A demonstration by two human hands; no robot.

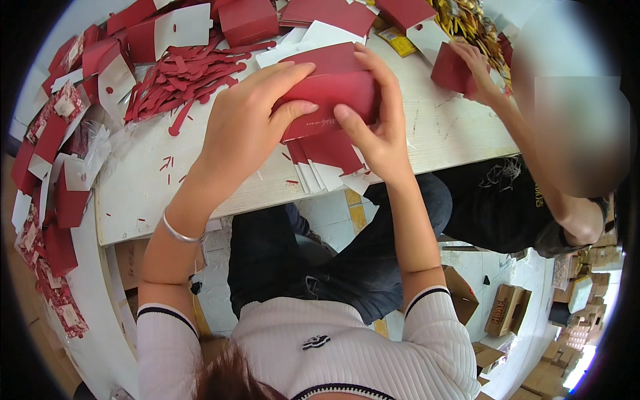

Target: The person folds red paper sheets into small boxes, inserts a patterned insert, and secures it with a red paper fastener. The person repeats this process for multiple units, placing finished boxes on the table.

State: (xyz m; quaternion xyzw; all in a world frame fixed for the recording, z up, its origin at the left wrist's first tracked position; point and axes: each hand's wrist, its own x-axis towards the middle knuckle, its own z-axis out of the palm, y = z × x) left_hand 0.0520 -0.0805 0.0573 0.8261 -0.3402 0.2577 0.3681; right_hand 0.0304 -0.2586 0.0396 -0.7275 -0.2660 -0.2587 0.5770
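A red cardboard box (328, 88) is held up over the near part of the table, between my two hands. My left hand (243, 117) grips its left end, thumb on the near face and fingers over the top. On its right end, my right hand (385, 141) is closed, with the thumb on the near face and the fingers wrapped round the far side. Under the box lies a stack of flat red-and-white card blanks (337, 157), partly hidden. Left of my hands spreads a heap of dark red strips (180, 80).
Red boxes with open white flaps (173, 33) crowd the table's far left and left edge. At the right, a co-worker's hand (477, 67) rests on another red box (453, 72), beside a heap of gold packets (460, 20). Brown cartons (508, 310) stand on the floor.
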